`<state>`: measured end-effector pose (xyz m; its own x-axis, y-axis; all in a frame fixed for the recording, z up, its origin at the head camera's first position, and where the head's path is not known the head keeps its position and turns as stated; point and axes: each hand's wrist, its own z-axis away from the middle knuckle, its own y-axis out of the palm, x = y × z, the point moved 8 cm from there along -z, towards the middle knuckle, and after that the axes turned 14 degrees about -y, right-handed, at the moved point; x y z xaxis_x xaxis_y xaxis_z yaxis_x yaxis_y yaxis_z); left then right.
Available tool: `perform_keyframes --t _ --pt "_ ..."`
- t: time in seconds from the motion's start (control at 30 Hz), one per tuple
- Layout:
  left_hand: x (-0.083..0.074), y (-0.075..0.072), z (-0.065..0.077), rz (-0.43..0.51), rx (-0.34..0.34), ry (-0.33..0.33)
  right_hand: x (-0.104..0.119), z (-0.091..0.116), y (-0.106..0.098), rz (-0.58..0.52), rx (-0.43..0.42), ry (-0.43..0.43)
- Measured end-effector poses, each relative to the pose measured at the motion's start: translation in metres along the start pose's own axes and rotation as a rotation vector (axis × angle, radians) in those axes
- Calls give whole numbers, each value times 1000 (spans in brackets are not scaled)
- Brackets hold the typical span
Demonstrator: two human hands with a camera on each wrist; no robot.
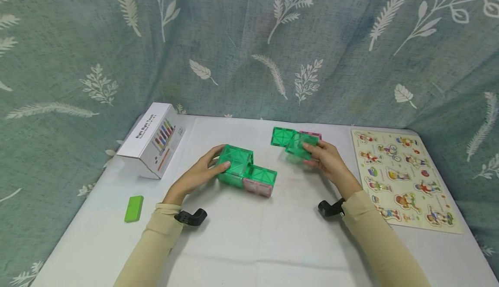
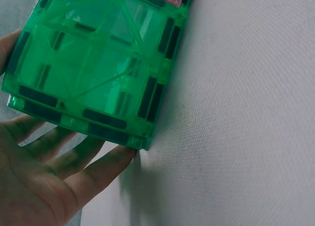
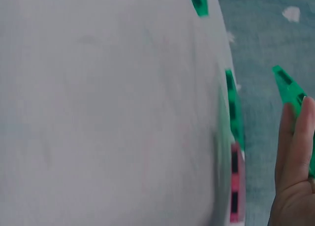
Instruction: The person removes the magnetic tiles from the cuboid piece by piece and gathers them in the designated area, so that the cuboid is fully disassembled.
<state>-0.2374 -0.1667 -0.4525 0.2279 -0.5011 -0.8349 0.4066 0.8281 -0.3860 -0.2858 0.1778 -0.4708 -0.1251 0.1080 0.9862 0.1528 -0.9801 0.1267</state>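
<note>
My left hand (image 1: 195,175) grips a cube of translucent green magnetic tiles (image 1: 237,154), thumb on the near side and fingers along the left. Joined to the cube's right is a lower block with a green top (image 1: 263,174) and a pink front tile (image 1: 258,187). In the left wrist view, fingers spread against the green wall (image 2: 93,53), where dark magnets line the edges. My right hand (image 1: 331,165) pinches a green square tile (image 1: 297,146) up off the table. Behind it lie another green tile (image 1: 281,136) and a partly covered pink tile (image 3: 237,181).
A white box (image 1: 156,139) with a printed picture stands at the back left, and a light green block (image 1: 134,209) lies in front of it. On the right is a cream puzzle board (image 1: 405,178) with cartoon figures. A patterned curtain (image 1: 241,31) hangs behind the white-covered table (image 1: 249,239).
</note>
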Motion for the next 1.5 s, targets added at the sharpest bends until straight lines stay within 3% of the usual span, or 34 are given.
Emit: perform_keyframes --t 0.17,0.4,0.5,0.73,0.87,1.1,1.5 --pt "1 0 -1 9 0 3 11 5 -20 -58 -33 -50" --pt "0 1 0 13 1 9 19 11 -52 -120 -242 -103" --pt "2 1 0 13 5 2 18 14 -65 -98 -338 -106" --pt "3 1 1 8 7 -5 8 20 -94 -22 -584 -49" --pt "4 1 1 9 6 -4 -1 23 -108 4 -670 18" --pt "5 1 1 17 5 -3 -7 20 -117 53 -681 44" --pt "1 -1 1 17 7 10 -1 18 -114 279 -663 25"
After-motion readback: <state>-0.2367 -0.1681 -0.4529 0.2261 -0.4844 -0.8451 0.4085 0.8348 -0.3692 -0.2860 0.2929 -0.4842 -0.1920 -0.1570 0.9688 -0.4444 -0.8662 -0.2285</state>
